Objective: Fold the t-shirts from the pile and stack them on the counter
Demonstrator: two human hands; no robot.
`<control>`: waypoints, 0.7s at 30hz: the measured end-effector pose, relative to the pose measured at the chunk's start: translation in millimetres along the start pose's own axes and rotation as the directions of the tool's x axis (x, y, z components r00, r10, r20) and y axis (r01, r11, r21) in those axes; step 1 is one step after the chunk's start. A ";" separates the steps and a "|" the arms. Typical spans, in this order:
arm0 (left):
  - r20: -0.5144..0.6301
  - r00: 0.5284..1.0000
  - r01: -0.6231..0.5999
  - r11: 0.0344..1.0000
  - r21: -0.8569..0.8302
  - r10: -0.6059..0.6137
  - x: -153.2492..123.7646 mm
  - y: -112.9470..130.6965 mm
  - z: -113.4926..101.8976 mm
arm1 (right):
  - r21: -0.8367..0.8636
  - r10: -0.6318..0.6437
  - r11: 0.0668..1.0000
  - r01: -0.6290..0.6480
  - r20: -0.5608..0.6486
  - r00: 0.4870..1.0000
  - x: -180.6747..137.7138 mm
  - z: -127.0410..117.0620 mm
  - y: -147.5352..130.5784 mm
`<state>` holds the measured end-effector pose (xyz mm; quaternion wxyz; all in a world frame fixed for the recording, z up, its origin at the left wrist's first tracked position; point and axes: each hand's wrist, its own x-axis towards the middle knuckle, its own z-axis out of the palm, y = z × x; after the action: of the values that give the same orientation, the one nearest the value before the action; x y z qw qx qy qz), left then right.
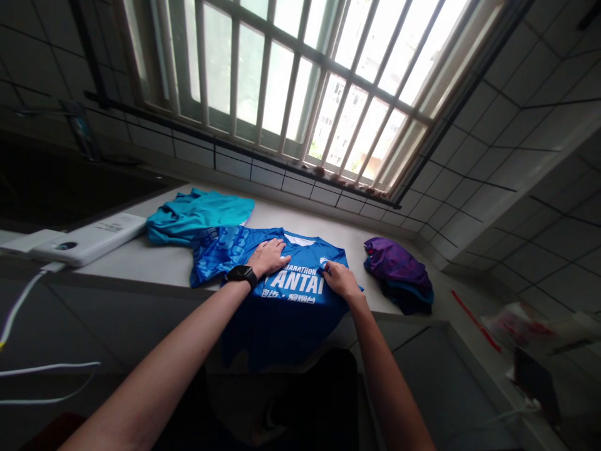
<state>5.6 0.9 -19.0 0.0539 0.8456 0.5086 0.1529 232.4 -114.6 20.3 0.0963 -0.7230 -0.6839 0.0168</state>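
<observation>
A blue T-shirt [300, 245] with white "MARATHON" lettering lies front up on the counter, collar toward the window. Its lower part hangs down over the front edge. My left hand [269, 255], below a black watch, rests flat on the chest with its fingers stretched out. On the other side of the print, my right hand [341, 279] has its fingers curled and pinched on the shirt's fabric near the white logo. A crumpled teal garment [197, 216] lies beyond the spread sleeve at the left. To the right sits a bundled purple garment [399, 269] on top of darker cloth.
A white power bank [91, 238] with a white cable [23, 300] lies at the counter's left, beside a dark sink [42, 181]. A barred window [300, 81] stands behind. On the right counter are a red strip [476, 321] and a plastic bag [516, 322].
</observation>
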 end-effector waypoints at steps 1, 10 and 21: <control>-0.006 1.000 -0.002 1.000 -0.005 0.002 0.2 -0.4 0.6 | 0.005 0.049 0.999 -0.049 -0.033 0.998 6.5 -0.1 -2.0; 0.008 1.000 0.009 1.000 0.013 -0.009 -2.0 0.6 -0.8 | 0.421 0.309 0.895 -0.149 -0.345 0.886 49.1 -17.0 10.1; -0.027 1.000 -0.002 1.000 -0.004 0.002 -1.2 0.1 3.2 | 0.079 0.140 0.988 -0.133 -0.090 0.986 -2.1 15.9 38.7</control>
<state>6.2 0.0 -22.2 0.0485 0.8439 0.5081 0.1654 267.9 -116.6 -1.8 0.1535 -0.7642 -0.6263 0.0139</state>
